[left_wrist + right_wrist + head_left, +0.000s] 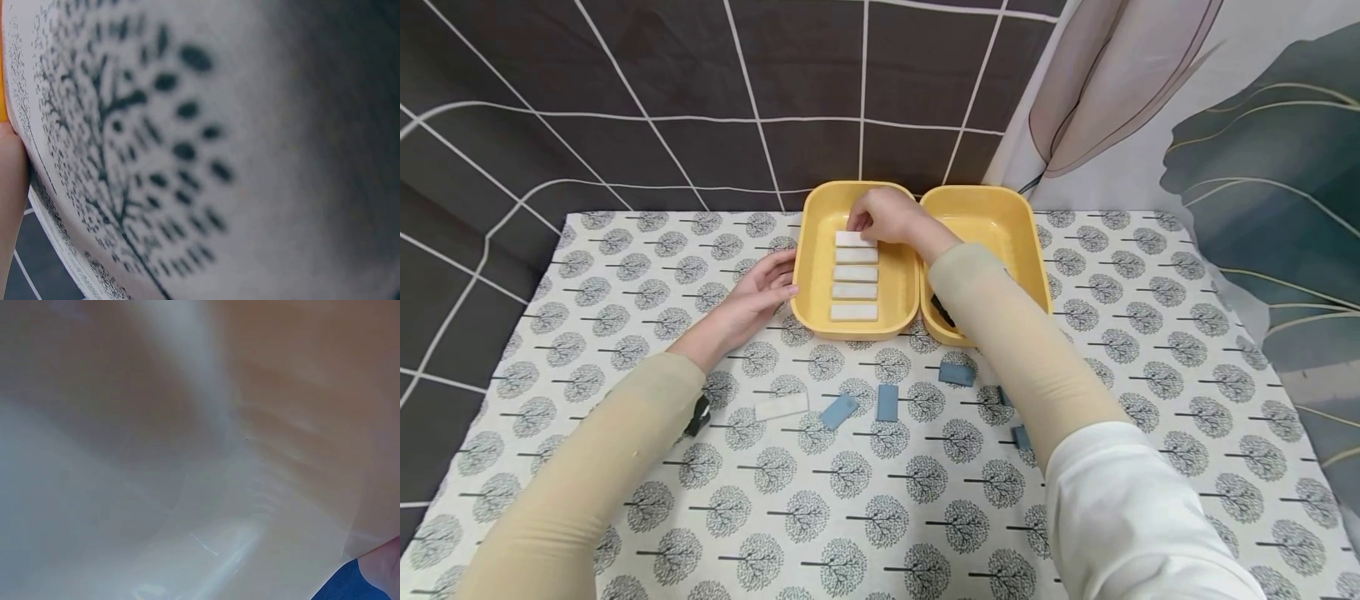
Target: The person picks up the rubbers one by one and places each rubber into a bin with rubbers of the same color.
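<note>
In the head view my right hand (891, 221) reaches into the left yellow tray (898, 308). Its curled fingers pinch the topmost white strip (844, 240) near its right end. Below that strip several more white strips (854, 292) lie in a column on the tray floor. My left hand (756, 292) rests against the tray's left outer wall, thumb by the rim and fingers fairly straight. The left wrist view catches only a bit of skin at the left edge beside patterned cloth (125, 156). A blurred pale surface fills most of the right wrist view.
A second yellow tray (1000, 204) stands against the first on its right, partly behind my right forearm. On the tree-print tablecloth lie a loose white strip (781, 407) and several blue pieces (887, 403). A dark tiled backdrop (805, 58) rises behind the trays.
</note>
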Tool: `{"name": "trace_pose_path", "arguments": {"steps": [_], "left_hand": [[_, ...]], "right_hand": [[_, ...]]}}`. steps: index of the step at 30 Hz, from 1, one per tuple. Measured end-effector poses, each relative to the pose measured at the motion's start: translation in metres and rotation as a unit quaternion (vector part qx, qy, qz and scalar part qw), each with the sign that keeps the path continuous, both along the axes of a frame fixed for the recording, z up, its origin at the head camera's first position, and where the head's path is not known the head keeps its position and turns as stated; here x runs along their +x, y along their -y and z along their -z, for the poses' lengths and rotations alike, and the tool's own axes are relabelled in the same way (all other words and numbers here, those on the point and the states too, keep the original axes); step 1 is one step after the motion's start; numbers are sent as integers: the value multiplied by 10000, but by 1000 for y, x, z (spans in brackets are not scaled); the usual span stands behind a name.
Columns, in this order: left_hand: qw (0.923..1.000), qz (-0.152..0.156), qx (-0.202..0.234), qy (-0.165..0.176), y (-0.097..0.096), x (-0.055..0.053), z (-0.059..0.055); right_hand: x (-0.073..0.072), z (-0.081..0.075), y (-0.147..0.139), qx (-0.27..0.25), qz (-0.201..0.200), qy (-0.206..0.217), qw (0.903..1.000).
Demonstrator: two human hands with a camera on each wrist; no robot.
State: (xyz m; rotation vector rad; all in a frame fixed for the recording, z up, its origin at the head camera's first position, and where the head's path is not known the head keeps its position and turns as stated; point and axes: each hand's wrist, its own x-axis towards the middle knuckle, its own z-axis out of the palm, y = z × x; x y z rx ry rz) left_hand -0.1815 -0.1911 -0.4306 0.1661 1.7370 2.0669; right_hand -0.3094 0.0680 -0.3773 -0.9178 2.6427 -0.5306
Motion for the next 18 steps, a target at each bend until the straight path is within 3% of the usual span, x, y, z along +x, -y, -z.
{"name": "trace_pose_path", "arguments": {"steps": [12, 18], "left_hand": [[10000, 5, 9, -16, 0, 0, 0], [10000, -8, -18, -16, 0, 1, 0]], "right_hand": [[3, -3, 1, 67, 102, -31, 9999], [4, -2, 1, -134, 203, 18, 9997]]}}
